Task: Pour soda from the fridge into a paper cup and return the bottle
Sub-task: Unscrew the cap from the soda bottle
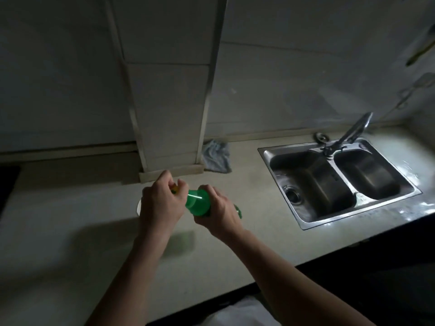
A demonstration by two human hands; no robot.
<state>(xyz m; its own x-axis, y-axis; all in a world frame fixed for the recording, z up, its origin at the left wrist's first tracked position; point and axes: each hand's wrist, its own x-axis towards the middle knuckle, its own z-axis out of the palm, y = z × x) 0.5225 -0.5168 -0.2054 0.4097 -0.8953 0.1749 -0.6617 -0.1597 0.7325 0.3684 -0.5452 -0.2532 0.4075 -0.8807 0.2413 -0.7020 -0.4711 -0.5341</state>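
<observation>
A green soda bottle point(197, 202) is held above the countertop, tilted with its neck toward the left. My right hand point(220, 212) grips the bottle's body. My left hand point(160, 203) has its fingers curled round the yellow cap point(174, 189) at the neck. Just behind and below my left hand, a thin sliver of the white paper cup's rim point(138, 207) shows on the counter; the rest of the cup is hidden by that hand.
The pale countertop point(70, 231) runs left to right. A steel double sink point(334, 180) with a faucet point(353, 131) lies at the right. A grey cloth point(216, 156) lies by a tiled wall column point(169, 90). A dark stove edge point(7, 182) shows far left.
</observation>
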